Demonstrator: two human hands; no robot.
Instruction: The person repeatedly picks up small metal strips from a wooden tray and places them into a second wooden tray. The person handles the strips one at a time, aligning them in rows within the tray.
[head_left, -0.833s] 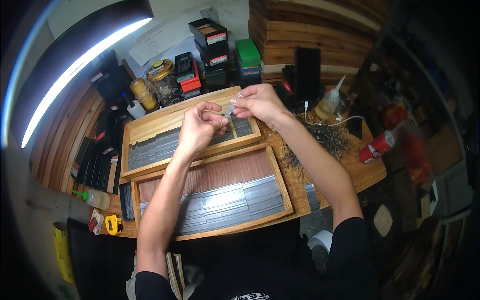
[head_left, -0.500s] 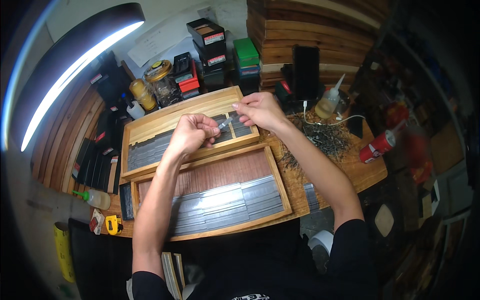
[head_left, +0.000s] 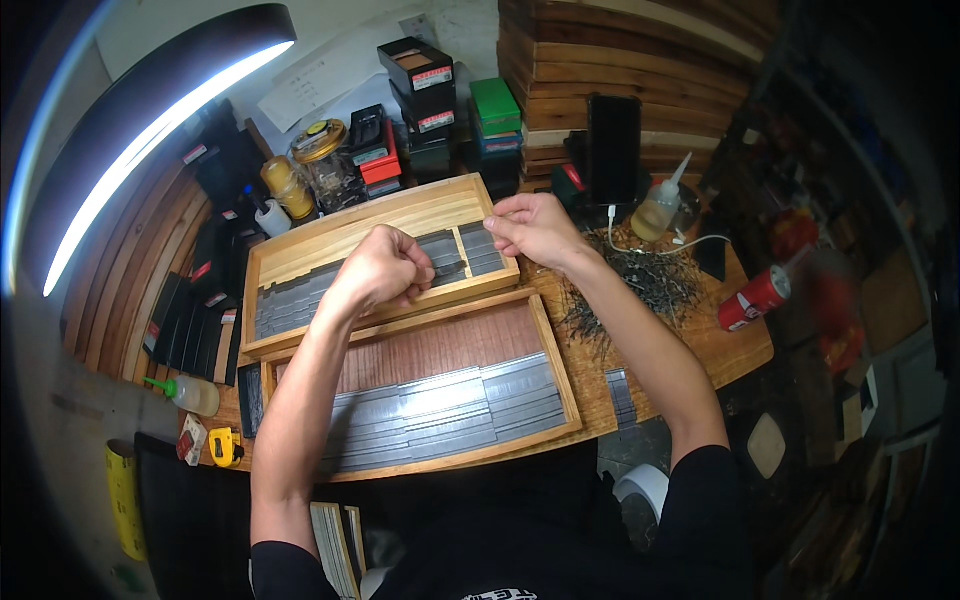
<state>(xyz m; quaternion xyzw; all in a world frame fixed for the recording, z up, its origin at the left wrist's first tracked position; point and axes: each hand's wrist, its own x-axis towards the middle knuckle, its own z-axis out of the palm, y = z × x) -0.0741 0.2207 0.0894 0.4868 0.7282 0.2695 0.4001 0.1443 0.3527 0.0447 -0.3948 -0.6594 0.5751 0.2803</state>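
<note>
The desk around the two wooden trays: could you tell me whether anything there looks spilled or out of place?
Yes. A loose heap of small dark metal pieces is strewn over the desk right of the trays, under the right forearm, rather than in any container. A red can also lies on its side near the desk's right edge.

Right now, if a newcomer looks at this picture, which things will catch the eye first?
First, the two shallow wooden trays at the centre: the near tray and the far tray both hold rows of grey metal strips. Above the far tray, the left hand is a closed fist and the right hand pinches something tiny. A long bright lamp glows at upper left.
</note>
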